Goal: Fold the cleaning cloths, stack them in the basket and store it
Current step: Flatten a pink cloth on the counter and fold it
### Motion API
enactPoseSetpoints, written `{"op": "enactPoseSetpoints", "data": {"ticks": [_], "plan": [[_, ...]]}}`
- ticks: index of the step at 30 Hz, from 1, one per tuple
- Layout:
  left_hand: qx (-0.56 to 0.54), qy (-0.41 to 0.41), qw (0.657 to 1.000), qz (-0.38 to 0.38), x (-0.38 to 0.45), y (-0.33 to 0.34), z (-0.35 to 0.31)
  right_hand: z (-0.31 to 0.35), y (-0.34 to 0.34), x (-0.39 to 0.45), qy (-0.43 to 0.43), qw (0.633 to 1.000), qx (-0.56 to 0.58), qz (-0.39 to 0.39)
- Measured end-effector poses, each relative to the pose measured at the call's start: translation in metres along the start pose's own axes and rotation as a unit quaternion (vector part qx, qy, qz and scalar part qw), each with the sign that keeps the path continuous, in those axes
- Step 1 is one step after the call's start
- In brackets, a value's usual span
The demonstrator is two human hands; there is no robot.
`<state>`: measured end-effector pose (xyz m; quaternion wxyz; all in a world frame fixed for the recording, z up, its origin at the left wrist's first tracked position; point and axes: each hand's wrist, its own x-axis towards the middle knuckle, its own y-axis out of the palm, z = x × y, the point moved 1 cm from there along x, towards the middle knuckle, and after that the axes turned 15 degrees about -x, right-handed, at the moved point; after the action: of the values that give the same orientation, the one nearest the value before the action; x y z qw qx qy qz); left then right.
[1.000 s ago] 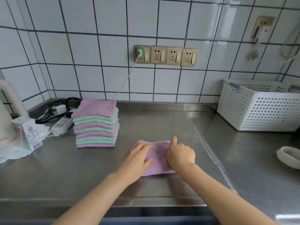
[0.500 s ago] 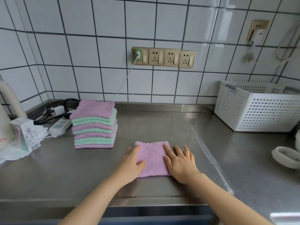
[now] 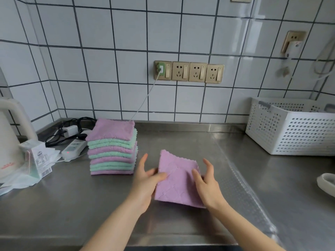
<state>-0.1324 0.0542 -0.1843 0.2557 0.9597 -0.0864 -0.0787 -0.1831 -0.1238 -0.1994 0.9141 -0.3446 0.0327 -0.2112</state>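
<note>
Head view: fingers (image 3: pixel 159 175) of left hand (image 3: pixel 145 183) pinching the left edge of the folded pink cloth (image 3: pixel 176 180), thumb on top; right hand (image 3: pixel 206 183) doing the same on the right edge, other digits splayed loose. Cloth lifted and tilted off the counter (image 3: pixel 181 142), far corner pointing away, just right of the stack (image 3: pixel 112 147) of pink and green ones. Looks super light, soft and floppy, so probably wants support at both side edges or flat underneath or the fold flops open. Not slippery, nothing fragile. Basket (image 3: pixel 293 127) sitting well off to the right by the wall, inside hard to see from this angle.
</note>
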Motion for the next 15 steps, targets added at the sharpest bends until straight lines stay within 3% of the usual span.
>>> {"op": "enactPoseSetpoints", "data": {"ticks": [3,7,11,13,15], "plan": [[0.001,0.080,0.996,0.027,0.001,-0.007,-0.036,0.036,0.007,0.002,-0.050,0.997,0.047,-0.020],[0.055,0.199,0.978,0.005,0.032,-0.027,-0.102,0.109,0.014,0.037,-0.143,0.985,0.064,-0.075],[0.204,0.321,0.925,-0.015,0.078,-0.049,-0.178,0.194,0.036,0.090,-0.208,0.974,0.045,-0.073],[0.286,0.348,0.892,-0.036,0.104,-0.064,-0.205,0.223,0.061,0.116,-0.205,0.976,0.041,-0.057],[0.319,0.316,0.891,-0.067,0.128,-0.084,-0.213,0.234,0.084,0.132,-0.188,0.982,0.017,-0.031]]}}
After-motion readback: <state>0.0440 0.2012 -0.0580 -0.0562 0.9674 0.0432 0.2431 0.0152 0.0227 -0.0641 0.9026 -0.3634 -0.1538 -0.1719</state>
